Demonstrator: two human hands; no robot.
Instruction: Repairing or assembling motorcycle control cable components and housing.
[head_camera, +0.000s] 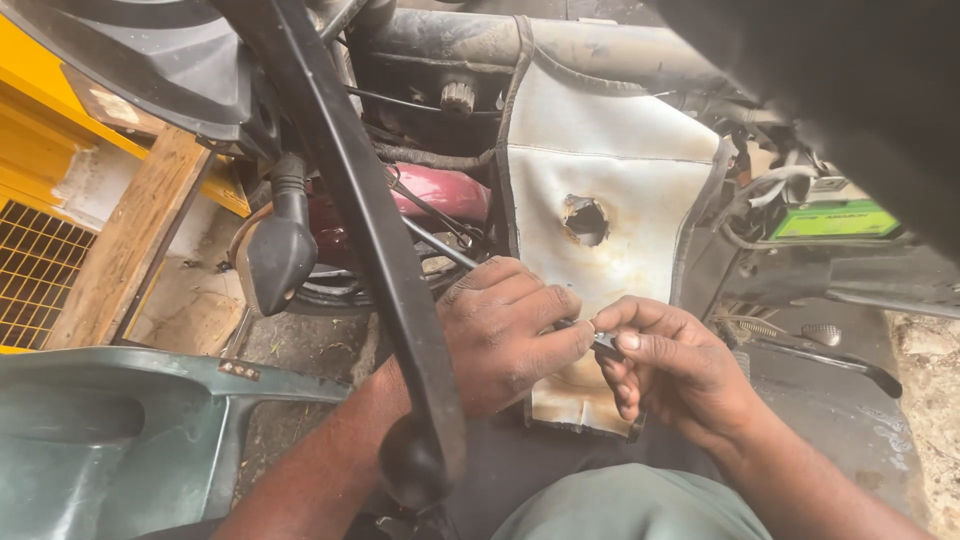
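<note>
Left hand (505, 330): closed, fingers pinching one end of a small dark metal part (603, 343).
Right hand (665, 365): closed, thumb and forefinger gripping the other end of the part.
Part: held between both hands, just in front of the stained white cover (600, 200).
Doing it well: probably hold the part firm and work with fingertips only.
Containers: none visible near the hands.

Blocked on left by black lever (370, 230) w/ knob (412, 462), crossing just beside left hand (505, 335). Tight ahead: white cover (610, 190) w/ hole, cables behind. Open floor (830, 420) to right, past pedals (822, 335).
</note>
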